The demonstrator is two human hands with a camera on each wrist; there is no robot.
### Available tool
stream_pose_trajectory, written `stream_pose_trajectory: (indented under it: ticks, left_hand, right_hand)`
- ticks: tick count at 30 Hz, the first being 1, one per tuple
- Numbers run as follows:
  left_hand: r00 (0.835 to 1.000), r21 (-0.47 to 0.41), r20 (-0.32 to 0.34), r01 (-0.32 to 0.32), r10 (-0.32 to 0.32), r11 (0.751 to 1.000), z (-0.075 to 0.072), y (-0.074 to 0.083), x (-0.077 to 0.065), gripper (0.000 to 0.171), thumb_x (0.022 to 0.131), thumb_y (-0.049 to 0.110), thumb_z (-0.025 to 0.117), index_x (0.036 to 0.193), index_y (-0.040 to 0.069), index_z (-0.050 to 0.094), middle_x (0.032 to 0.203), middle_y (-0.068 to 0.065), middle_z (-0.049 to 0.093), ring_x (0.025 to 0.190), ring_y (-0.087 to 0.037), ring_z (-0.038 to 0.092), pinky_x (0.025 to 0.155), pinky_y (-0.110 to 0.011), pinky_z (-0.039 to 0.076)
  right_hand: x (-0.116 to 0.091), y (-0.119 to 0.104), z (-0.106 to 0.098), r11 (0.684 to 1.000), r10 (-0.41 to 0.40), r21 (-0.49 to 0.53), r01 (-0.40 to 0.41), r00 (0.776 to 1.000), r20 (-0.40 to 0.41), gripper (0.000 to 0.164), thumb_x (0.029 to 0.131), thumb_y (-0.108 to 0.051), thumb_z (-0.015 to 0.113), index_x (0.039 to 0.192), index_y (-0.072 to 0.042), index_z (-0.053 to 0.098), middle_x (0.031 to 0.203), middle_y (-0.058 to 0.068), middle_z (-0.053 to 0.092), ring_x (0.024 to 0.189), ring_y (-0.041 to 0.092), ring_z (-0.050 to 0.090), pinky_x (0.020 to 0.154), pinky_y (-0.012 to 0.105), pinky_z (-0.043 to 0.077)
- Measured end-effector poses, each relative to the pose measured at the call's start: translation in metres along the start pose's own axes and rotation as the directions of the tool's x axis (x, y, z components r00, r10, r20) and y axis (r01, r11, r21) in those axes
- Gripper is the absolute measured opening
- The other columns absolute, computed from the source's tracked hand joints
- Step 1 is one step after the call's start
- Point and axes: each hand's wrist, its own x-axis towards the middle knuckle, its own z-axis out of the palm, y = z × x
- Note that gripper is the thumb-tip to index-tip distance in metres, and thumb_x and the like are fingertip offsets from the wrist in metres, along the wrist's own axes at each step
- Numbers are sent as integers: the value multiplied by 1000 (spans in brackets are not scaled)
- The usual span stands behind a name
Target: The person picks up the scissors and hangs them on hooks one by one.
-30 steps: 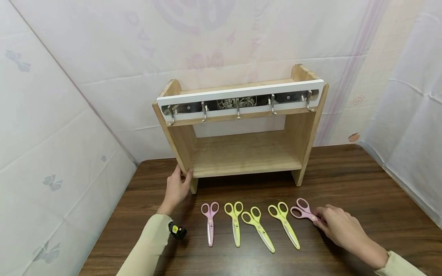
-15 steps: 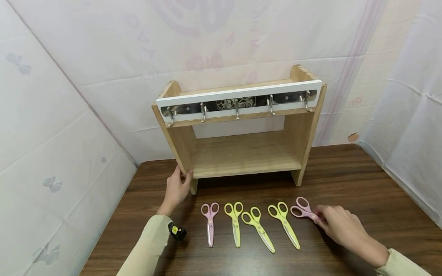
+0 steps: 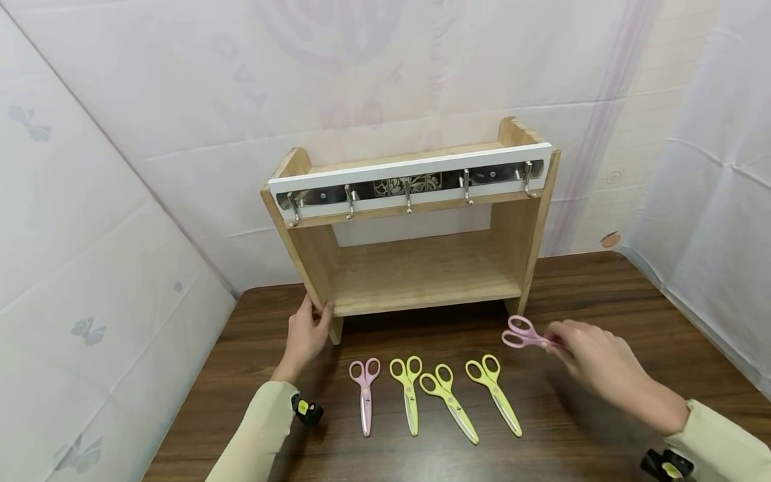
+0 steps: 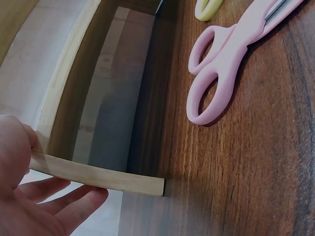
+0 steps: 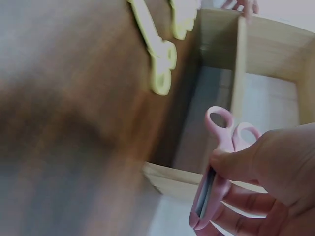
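My left hand (image 3: 307,338) grips the lower left side panel of a small wooden shelf (image 3: 421,298); in the left wrist view its fingers (image 4: 81,204) lie along the panel's outer face. My right hand (image 3: 602,355) pinches pink scissors (image 3: 535,341) by the blade end, handle loops pointing left, above the table near the shelf's right foot. In the right wrist view the thumb lies across these scissors (image 5: 226,140) near the pivot, blades together. Another pair of pink scissors (image 3: 366,393) and three yellow scissors (image 3: 409,395) lie in a row before the shelf, loops toward it.
A white board (image 3: 367,173) with several metal hooks (image 3: 408,197) spans the shelf's upper front. All stands on a dark wood-grain table (image 3: 241,402). Pale patterned cloth (image 3: 120,268) hangs behind and at both sides.
My right hand has lifted the right-hand pink scissors off the table and moved them toward the shelf. The left hand keeps its grip; the head view has shifted slightly.
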Motion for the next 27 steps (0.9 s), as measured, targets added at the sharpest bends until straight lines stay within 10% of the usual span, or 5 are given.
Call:
stream_pose_trajectory:
  ticks: [27]
  left_hand:
    - [1000,-43,-3,3,-3,999,2,-2,-1,34,106,17,59,132,-4,54,125,-29,66,112,-43,67,86,-52,60]
  right_hand:
    - [70,-2,-76,982,-176,-21,185,880,-442,28,73,-1,90,97,-8,76,81,1,69,64,11,52,54,25,40]
